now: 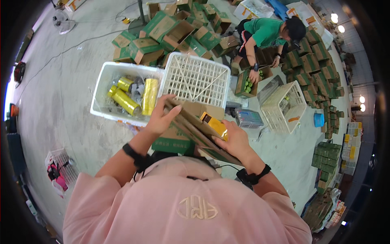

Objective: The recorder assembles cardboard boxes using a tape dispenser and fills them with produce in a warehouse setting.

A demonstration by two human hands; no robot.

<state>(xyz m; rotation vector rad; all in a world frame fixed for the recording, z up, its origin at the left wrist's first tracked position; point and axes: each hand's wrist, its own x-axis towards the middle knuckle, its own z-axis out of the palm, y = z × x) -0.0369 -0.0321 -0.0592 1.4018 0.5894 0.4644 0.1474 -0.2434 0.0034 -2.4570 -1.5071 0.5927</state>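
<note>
In front of my chest a brown cardboard box, tilted and seen edge-on, is held between my hands. My left hand grips its upper left end, thumb on the near side. My right hand grips the lower right part, with the thumb on the near face. A yellow item with a dark end shows just past the board, close to my right fingers; whether they touch it I cannot tell. Beneath the board is a green printed carton, partly hidden.
A white bin with yellow tape rolls stands left of an upturned white crate. Beyond lie piled cartons. A person in green reaches into a box of green fruit. Another crate stands at right.
</note>
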